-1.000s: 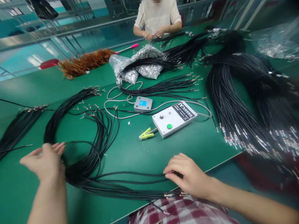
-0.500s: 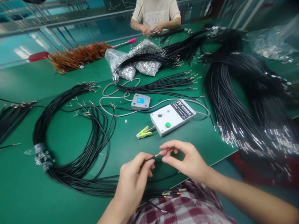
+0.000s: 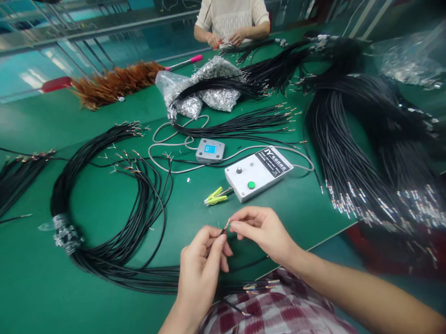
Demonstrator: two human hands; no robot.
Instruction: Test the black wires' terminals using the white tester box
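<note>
Near the table's front edge, my left hand [image 3: 205, 260] pinches a black cable [image 3: 222, 231] just below its stripped end. Thumb and forefinger of my right hand [image 3: 259, 230] are closed on the thin wires [image 3: 228, 223] that stick out of that cable. Beyond both hands lies a white control box [image 3: 251, 170] with a green button, a black knob and a yellow clip [image 3: 215, 196] at its left corner. A curved bundle of black cables [image 3: 116, 272] runs from the left towards my left hand, bound with silvery wrapping [image 3: 65, 235].
A small grey box [image 3: 209, 150] with a blue display sits behind the control box. Bags of metal parts [image 3: 219, 87], a brown duster [image 3: 117, 83] and a large cable pile [image 3: 341, 141] lie around. Across the table, a person [image 3: 233, 17] handles something with both hands.
My right hand has moved left and closed its fingertips on the wire ends. The cable tip in my left hand now points more upward.
</note>
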